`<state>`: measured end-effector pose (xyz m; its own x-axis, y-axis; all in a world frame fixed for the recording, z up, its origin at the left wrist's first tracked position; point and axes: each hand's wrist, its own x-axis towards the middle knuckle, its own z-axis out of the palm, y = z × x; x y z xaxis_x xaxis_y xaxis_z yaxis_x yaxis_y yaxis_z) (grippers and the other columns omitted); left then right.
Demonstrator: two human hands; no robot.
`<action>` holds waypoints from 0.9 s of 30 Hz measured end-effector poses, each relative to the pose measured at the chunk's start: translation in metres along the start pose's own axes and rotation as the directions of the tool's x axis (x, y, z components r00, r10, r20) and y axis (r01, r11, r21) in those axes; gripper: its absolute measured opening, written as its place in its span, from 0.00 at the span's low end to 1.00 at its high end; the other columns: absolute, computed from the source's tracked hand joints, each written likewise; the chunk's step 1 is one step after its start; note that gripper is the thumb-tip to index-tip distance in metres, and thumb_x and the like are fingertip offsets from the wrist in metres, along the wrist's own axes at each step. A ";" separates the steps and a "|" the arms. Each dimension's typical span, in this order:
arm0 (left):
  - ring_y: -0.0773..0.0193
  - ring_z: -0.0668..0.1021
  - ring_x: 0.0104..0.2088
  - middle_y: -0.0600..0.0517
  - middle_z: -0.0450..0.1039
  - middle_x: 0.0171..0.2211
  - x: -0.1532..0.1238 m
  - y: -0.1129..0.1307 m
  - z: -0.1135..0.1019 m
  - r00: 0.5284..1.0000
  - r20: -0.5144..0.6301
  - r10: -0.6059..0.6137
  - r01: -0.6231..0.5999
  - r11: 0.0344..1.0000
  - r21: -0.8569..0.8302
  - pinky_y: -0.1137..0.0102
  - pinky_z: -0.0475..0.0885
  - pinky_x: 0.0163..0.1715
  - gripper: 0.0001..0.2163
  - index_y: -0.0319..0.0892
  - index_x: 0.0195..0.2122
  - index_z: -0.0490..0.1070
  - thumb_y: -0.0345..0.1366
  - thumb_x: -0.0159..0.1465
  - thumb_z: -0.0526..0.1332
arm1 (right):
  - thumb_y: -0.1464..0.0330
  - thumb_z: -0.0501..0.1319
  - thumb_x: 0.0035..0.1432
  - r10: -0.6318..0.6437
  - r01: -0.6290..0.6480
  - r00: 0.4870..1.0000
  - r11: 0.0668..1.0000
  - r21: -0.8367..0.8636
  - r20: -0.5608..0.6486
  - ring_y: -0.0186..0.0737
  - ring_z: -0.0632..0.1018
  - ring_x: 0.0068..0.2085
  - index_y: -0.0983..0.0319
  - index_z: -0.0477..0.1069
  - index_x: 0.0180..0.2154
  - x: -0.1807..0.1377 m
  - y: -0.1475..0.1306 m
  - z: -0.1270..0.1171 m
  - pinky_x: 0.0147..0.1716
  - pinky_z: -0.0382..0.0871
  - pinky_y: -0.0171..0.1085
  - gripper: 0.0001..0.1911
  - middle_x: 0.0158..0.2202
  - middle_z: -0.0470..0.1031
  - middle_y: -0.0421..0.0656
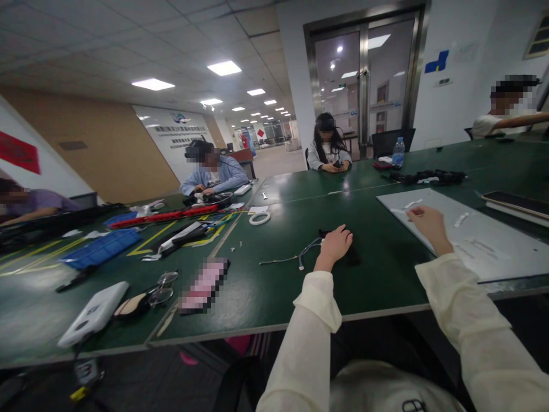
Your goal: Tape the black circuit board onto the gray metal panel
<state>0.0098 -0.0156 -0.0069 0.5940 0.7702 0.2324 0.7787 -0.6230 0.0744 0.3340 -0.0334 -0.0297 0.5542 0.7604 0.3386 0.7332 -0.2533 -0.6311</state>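
Observation:
My left hand (337,246) is curled over a small black part (328,233) on the green table, its fingers bent around it and hiding most of it. Thin grey-blue cables (309,247) trail leftward from beneath this hand. Over the left part of a white board (412,220), my right hand (429,228) is closed, fingertips pinched together. A small white strip (413,203) shows just beyond those fingertips; whether they touch it I cannot tell. Another white piece (461,220) lies on the board, right of that hand.
Left of my hands are a white ring (259,218), a pink phone (203,285), glasses (163,289), a white power bank (93,313) and a blue tray (100,249). A dark tablet (517,205) and a water bottle (398,152) stand right. Several people sit around the table.

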 end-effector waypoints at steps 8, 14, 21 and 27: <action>0.57 0.76 0.51 0.45 0.66 0.60 0.001 0.001 0.000 0.999 -0.052 0.012 -0.008 0.998 0.062 0.62 0.70 0.52 0.22 0.42 0.53 0.71 0.43 0.72 0.41 | 0.53 0.59 0.55 -0.416 0.225 0.884 0.777 0.588 0.213 0.41 0.78 0.30 0.62 0.76 0.34 -0.066 -0.129 0.038 0.32 0.69 0.36 0.19 0.28 0.78 0.44; 0.55 0.73 0.56 0.39 0.71 0.55 0.002 -0.005 0.010 0.998 0.064 0.012 -0.019 0.993 0.113 0.61 0.66 0.57 0.17 0.36 0.55 0.69 0.33 0.69 0.50 | 0.61 0.54 0.63 -0.624 0.477 0.715 0.765 0.432 0.315 0.42 0.79 0.37 0.58 0.76 0.42 -0.119 -0.173 0.045 0.38 0.72 0.39 0.14 0.38 0.80 0.44; 0.59 0.69 0.60 0.43 0.65 0.61 0.003 -0.007 0.013 1.000 -0.003 0.012 -0.011 0.999 0.047 0.64 0.64 0.60 0.18 0.38 0.58 0.65 0.33 0.68 0.52 | 0.57 0.50 0.66 -0.544 0.608 0.735 0.793 -0.036 0.405 0.53 0.79 0.39 0.61 0.58 0.62 -0.134 -0.175 0.035 0.39 0.69 0.45 0.27 0.40 0.78 0.55; 0.58 0.73 0.55 0.45 0.65 0.60 0.002 0.003 0.004 0.998 -0.054 0.008 -0.004 0.997 0.072 0.62 0.67 0.57 0.18 0.41 0.50 0.71 0.39 0.72 0.45 | 0.56 0.57 0.62 -0.467 0.491 0.767 0.869 0.065 0.441 0.48 0.79 0.39 0.61 0.59 0.62 -0.047 -0.141 0.026 0.40 0.69 0.41 0.31 0.39 0.78 0.50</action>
<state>0.0146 -0.0153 -0.0102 0.5883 0.7567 0.2853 0.7888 -0.6147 0.0039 0.1945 -0.0178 0.0257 -0.0910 0.9649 0.2463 0.8832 0.1924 -0.4276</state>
